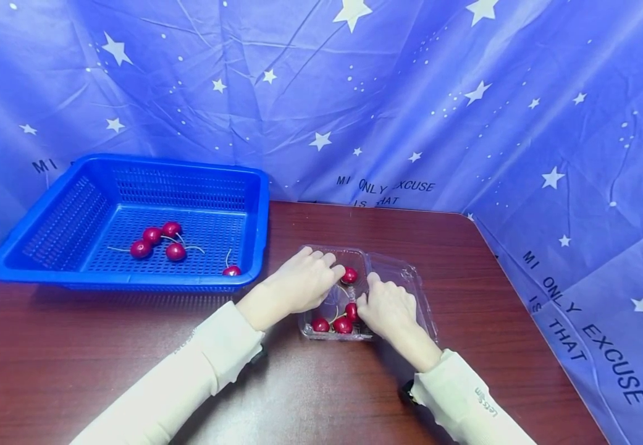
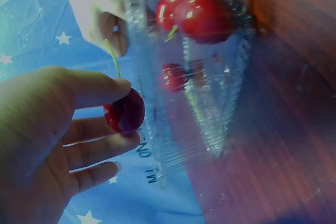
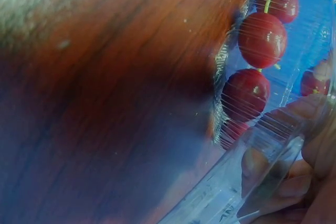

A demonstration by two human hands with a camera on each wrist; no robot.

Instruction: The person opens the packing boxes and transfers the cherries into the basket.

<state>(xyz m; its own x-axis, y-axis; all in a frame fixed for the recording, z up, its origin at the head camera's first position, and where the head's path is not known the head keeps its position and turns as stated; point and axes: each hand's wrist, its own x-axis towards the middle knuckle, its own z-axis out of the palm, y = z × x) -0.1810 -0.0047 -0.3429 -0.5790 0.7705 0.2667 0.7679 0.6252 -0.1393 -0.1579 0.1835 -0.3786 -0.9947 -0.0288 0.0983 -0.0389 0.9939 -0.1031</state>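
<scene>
Between thumb and fingers my left hand (image 1: 307, 281) pinches a dark red cherry (image 2: 125, 111) with a green stem, held over a clear plastic clamshell box (image 1: 339, 251). Several cherries (image 1: 343, 325) lie together at the near end of the box. My right hand (image 1: 390, 307) grips the box at its right side, where the raised lid (image 1: 424, 296) folds outward. In the right wrist view, the right fingers (image 3: 294, 184) show partly through the clear plastic. The ribbed wall stands in front of the cherries (image 3: 245, 94) there.
A blue perforated basket (image 1: 262, 228) stands at the left with several stemmed cherries (image 1: 175, 251) on its floor. Both rest on a reddish-brown wooden table (image 1: 215, 395). A blue curtain (image 1: 299, 93) with white stars hangs behind and along the right side.
</scene>
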